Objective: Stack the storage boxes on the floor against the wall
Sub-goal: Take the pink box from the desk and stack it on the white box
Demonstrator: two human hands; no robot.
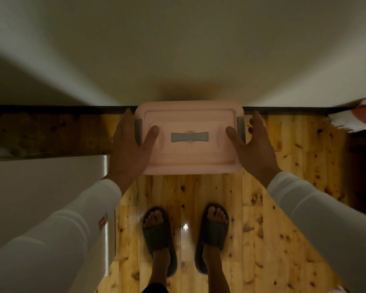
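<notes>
A pink storage box (189, 153) with a grey handle on its lid and grey side clips is seen from straight above, its far edge close to the pale wall (178, 49). My left hand (131, 144) grips its left end, thumb on the lid and fingers down the side. At the other end my right hand (251, 142) holds it the same way. Whatever lies under the box is hidden, so I cannot tell whether it rests on another box or on the floor.
A knotty wooden floor (262, 229) runs to a dark skirting strip (51, 108) at the wall's foot. My feet in grey slippers (159, 235) stand just behind the box. A pale flat surface (40, 187) fills the left. Some white and red fabric (359, 117) shows at the right edge.
</notes>
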